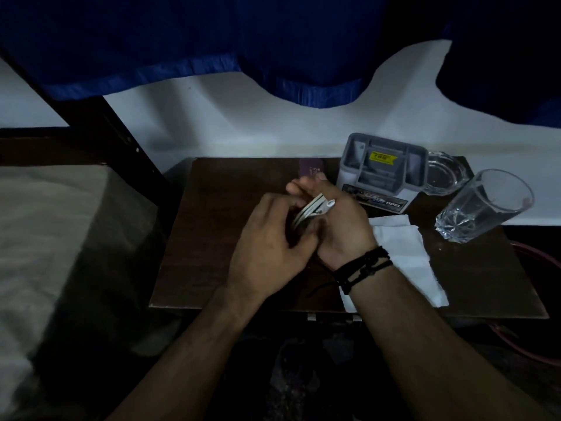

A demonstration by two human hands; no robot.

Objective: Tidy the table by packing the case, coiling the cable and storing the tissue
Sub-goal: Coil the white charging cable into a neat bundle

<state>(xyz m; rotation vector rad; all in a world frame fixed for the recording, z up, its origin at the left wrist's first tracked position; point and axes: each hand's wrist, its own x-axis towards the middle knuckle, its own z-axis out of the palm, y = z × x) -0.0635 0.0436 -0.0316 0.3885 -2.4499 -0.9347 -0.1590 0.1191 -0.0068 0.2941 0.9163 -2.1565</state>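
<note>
Both hands meet over the middle of the dark wooden table [212,238]. Between them is a coil of white cable [312,208], its plug end sticking out to the right. My left hand [270,247] curls round the coil from the left. My right hand [337,223], with black bands at the wrist, holds it from the right. A white tissue [406,253] lies flat on the table just right of my right wrist, partly hidden by the forearm. A dark purple case [311,169] lies behind my fingers, mostly hidden.
A grey plastic organiser [382,171] with a yellow sticker stands at the back right. A glass dish [446,174] sits beside it, and a tall drinking glass [482,205] stands near the right edge. A bed [60,238] is on the left. Blue curtains hang behind.
</note>
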